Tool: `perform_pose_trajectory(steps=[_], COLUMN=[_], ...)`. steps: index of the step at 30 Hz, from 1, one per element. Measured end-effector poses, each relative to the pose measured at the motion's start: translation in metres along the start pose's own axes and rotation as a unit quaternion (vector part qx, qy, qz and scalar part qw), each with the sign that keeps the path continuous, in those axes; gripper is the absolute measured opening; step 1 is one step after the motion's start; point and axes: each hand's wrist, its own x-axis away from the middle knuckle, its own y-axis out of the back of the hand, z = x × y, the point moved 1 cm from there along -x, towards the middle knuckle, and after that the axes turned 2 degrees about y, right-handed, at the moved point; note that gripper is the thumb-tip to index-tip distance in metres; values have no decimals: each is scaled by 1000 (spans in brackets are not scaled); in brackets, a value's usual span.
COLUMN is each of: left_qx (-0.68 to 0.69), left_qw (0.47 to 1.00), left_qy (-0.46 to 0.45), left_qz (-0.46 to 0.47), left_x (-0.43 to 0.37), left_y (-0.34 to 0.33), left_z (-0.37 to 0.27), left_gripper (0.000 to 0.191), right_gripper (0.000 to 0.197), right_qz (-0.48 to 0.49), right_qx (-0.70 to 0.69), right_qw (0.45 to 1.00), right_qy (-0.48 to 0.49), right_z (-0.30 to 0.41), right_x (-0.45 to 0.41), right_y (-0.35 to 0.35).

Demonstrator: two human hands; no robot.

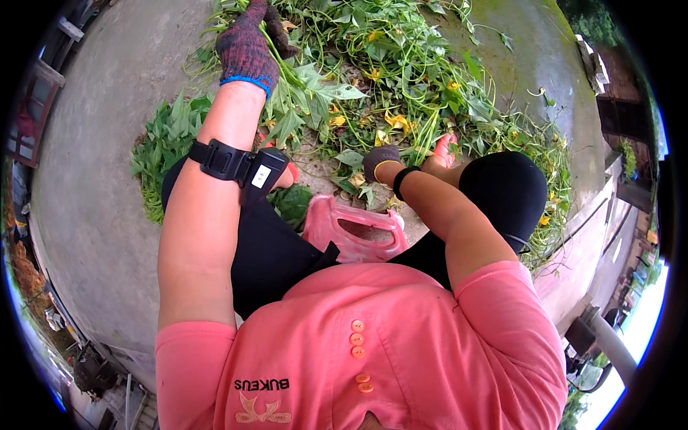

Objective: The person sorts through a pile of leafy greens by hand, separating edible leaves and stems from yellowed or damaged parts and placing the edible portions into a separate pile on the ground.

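Observation:
At the upper left, my left hand (248, 51) wears a dark red knit glove with a blue cuff and grips leafy green stems (298, 80), which look like sweet potato vines. My right hand (381, 161), also gloved, is lower and to the right, between my feet. Its fingers are bent and mostly hidden; whether it holds anything is unclear. Leaves and a few stems lie close around it. Spread before me is a tangled heap of green vines (408, 70) with yellowed leaves (398, 122). A neater pile of green leaves (177, 126) rests beside my left foot.
A pink plastic stool or similar item (344, 239) with a slot shows between my legs. My feet wear red-pink footwear (444, 149). Bare concrete floor (102, 177) stretches to the left, and thin stems (553, 215) lie beyond my right knee. Clutter lines both rims.

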Motion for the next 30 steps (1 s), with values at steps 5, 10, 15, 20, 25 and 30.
perform_pose_trajectory(steps=[5, 10, 15, 20, 25, 30], left_qx=[-37, -69, -141, -263, -275, -243], left_qw=[998, 996, 988, 954, 945, 949], left_qy=[46, 57, 54, 63, 78, 105], left_qz=[-9, -13, 42, 133, 162, 170], left_x=[6, 12, 20, 44, 43, 51], left_y=[-12, -16, -33, -30, -43, -51], left_z=[3, 1, 7, -2, 16, 25], left_gripper=[23, 21, 23, 30, 32, 32], right_gripper=[34, 41, 31, 50, 20, 12], right_qz=[27, -206, -328, -343, -289, -262], right_qx=[-42, -312, -536, -741, -816, -872], right_qw=[999, 926, 763, 568, 495, 379], right_qy=[-17, -50, -150, 103, 71, 165], right_z=[-17, -56, -128, -102, -139, -129], right_x=[-16, -19, 3, 114, 152, 158], right_y=[-14, 28, 59, 163, 162, 152])
